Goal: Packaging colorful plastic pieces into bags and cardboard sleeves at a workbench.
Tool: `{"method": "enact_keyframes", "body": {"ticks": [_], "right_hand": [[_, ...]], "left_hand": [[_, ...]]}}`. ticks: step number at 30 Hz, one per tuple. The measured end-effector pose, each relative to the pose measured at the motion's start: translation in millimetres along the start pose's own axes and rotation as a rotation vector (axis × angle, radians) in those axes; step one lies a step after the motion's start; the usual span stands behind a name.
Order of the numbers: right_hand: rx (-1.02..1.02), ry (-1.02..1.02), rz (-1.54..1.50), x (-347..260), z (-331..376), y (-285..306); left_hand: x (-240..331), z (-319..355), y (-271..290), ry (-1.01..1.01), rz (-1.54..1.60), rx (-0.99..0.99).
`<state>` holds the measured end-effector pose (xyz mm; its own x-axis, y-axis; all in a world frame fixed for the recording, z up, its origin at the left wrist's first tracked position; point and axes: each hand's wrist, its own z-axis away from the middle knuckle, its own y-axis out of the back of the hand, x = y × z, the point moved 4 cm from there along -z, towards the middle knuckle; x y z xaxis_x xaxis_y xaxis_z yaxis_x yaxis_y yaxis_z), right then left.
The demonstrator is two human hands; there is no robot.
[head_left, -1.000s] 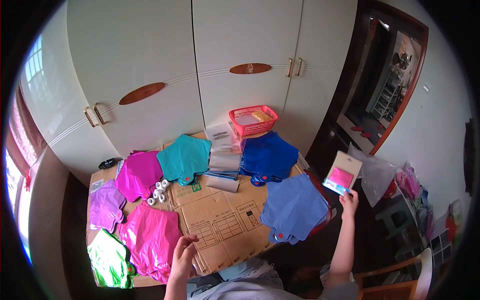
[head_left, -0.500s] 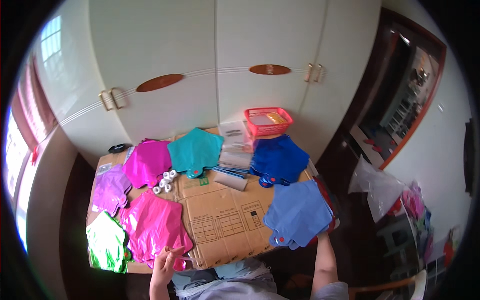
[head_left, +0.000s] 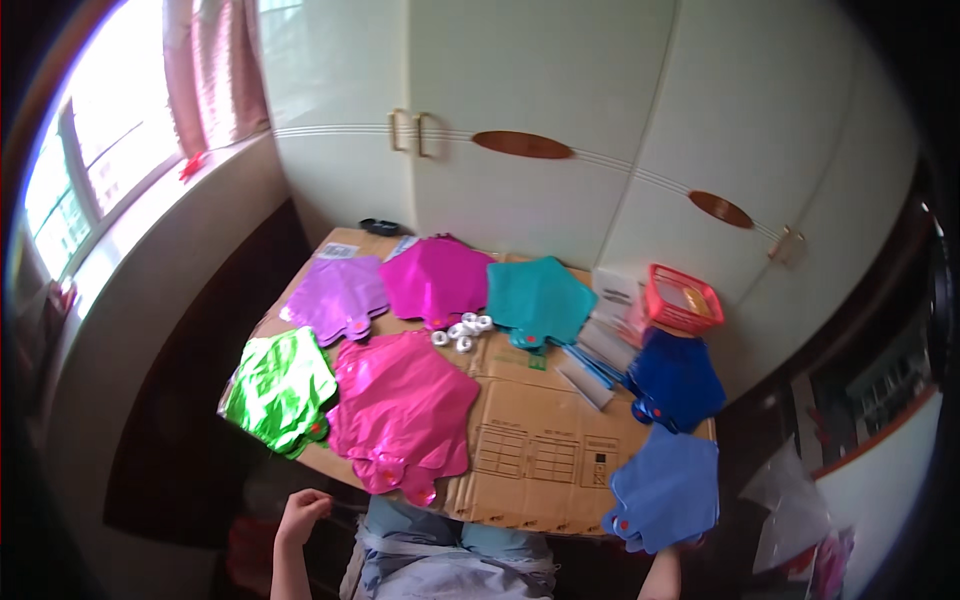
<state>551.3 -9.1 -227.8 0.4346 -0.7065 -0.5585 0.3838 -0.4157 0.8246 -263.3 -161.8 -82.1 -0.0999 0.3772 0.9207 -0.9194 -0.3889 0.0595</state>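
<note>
My left hand (head_left: pixel 303 512) hangs just off the front left edge of the cardboard-topped table (head_left: pixel 530 485), fingers curled in, with nothing visible in them. Nearest to it lies a large stack of bright pink foil pieces (head_left: pixel 405 405), with rounded tabs at its lower edge. Left of that is a shiny green foil stack (head_left: pixel 280 390). On the right, my right forearm (head_left: pixel 662 575) reaches up to the lower edge of a light blue foil stack (head_left: pixel 665 485). That stack hides the right hand's fingers, so its grip does not show.
Purple (head_left: pixel 338 298), magenta (head_left: pixel 435 280), teal (head_left: pixel 540 300) and dark blue (head_left: pixel 677 380) foil stacks line the back and right. Small white rolls (head_left: pixel 464 328), grey flat strips (head_left: pixel 585 383) and a red basket (head_left: pixel 683 300) sit among them. A white cupboard (head_left: pixel 540 60) stands behind.
My view has turned left. My left hand has come away from the pink stack's lower edge, where it pinched a small clear-and-pink piece, and moved left off the table. The right hand remains at the light blue stack.
</note>
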Motion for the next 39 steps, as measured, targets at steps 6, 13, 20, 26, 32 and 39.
{"method": "enact_keyframes", "body": {"ticks": [6,13,20,26,32,39], "right_hand": [[0.107,0.111,0.210,1,10,6],[0.197,0.209,0.343,9,32,24],[0.227,0.350,0.362,39,53,51],[0.076,0.305,0.197,74,38,41],[0.364,0.623,0.183,110,-11,47],[-0.065,0.116,0.116,36,-26,10]], "left_hand": [[-170,2,123,0.257,-0.048,0.674],[-288,10,183,0.639,-0.161,1.084],[-288,18,153,0.611,0.532,0.781],[-271,16,125,0.539,0.820,0.589],[-247,-18,115,0.473,0.543,0.418],[-207,-24,137,0.366,0.273,0.374]]}}
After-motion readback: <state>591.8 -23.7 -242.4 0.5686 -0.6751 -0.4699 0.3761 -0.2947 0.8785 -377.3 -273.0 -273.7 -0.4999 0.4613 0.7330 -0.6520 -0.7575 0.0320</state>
